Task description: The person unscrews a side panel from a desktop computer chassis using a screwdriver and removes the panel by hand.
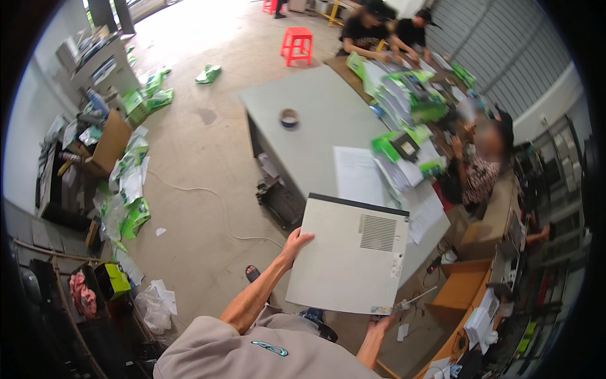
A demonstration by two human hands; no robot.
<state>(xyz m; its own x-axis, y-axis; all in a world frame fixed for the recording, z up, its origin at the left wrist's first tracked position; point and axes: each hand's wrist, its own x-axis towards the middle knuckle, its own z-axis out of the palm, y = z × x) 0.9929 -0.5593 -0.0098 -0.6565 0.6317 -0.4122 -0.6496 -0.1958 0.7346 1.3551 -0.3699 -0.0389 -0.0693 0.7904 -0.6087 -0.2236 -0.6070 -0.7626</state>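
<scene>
I carry a light grey desktop computer case (344, 265) in front of me, its flat side with a vent grille facing up. A dark strip runs along its far edge, and small labels sit near its right side. My left hand (295, 245) grips the left edge, the thumb lying over the top face. At the near right corner my right hand (380, 323) holds the case from below, with most of its fingers hidden. The far part of the case overlaps the near end of the grey table (309, 91) in view; whether it touches cannot be seen.
On the table are a tape roll (288, 118), paper sheets (360, 174) and green-white packages (410, 148). Several people sit at the right and far side. A red stool (297, 46) stands beyond. Green bags (134, 215) and a cardboard box (108, 144) line the left; a white cable (202, 189) crosses the floor.
</scene>
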